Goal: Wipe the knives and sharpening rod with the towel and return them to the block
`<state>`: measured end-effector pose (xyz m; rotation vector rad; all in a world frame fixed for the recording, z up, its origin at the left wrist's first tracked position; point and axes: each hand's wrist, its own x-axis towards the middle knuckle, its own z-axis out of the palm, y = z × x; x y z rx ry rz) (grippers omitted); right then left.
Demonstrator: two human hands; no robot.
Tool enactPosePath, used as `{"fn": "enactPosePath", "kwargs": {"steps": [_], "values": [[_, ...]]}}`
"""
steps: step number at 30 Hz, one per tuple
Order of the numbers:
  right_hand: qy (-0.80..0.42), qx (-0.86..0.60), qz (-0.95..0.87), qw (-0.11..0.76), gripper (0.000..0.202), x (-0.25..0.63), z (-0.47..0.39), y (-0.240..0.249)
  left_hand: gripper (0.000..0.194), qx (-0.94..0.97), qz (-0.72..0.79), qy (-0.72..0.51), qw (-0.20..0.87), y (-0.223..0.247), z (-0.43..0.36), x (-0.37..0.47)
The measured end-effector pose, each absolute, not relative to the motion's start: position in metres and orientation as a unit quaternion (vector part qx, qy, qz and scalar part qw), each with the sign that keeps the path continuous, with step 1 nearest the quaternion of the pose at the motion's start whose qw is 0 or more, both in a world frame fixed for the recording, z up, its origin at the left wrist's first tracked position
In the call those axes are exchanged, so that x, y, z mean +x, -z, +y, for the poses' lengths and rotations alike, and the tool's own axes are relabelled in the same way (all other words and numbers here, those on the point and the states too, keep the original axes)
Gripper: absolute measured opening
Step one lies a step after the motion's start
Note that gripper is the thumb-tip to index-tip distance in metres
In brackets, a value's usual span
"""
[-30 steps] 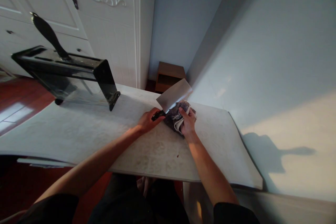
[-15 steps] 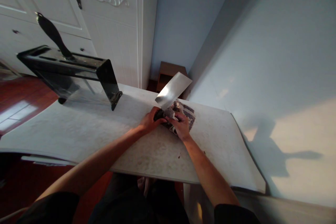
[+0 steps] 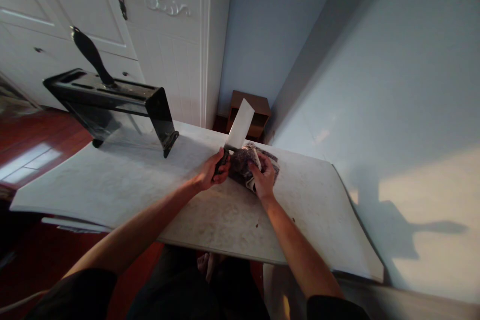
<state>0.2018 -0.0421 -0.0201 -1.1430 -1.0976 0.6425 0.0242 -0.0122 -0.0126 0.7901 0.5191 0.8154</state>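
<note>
My left hand (image 3: 216,170) is closed round the dark handle of a cleaver (image 3: 241,122). Its broad metal blade points up and away from me, past the far edge of the white table (image 3: 187,200). In my right hand (image 3: 264,176) is a bunched, dark patterned cloth (image 3: 243,161), gripped between thumb and fingers just right of the handle. Part of the cloth spreads on the tabletop behind and beneath that hand. The cloth and the cleaver's handle are close together; whether they touch is hard to tell.
On the table's left stands a black knife block (image 3: 108,97) with clear sides and one black-handled knife (image 3: 92,55) in it. A white cabinet (image 3: 168,50) rises behind. Beyond the far edge is a small brown box-like stand (image 3: 258,105). A pale wall (image 3: 405,110) borders the right.
The cleaver's blade has turned more upright and shows narrower. My left hand now wraps the handle more fully, and my right hand with the cloth has come away from the handle slightly.
</note>
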Motion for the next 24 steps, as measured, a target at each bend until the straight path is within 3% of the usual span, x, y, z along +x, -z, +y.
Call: {"fn": "enactPosePath", "kwargs": {"steps": [6, 14, 19, 24], "values": [[-0.214, -0.514, -0.477, 0.68, 0.028, 0.201, -0.045, 0.026, 0.057, 0.297, 0.198, -0.336, 0.871, 0.009, -0.009, 0.018], [-0.149, -0.535, -0.425, 0.714, 0.026, 0.201, -0.045, 0.025, 0.043, 0.395, 0.247, -0.341, 0.816, 0.007, -0.02, 0.023], [-0.128, -0.498, -0.568, 0.643, 0.027, 0.192, -0.054, 0.021, 0.043, 0.448, 0.275, -0.293, 0.799, 0.013, -0.024, 0.027], [-0.066, -0.436, -0.723, 0.532, 0.045, 0.189, -0.057, 0.022, 0.04, 0.488, 0.308, -0.293, 0.763, 0.017, -0.023, 0.027]]}}
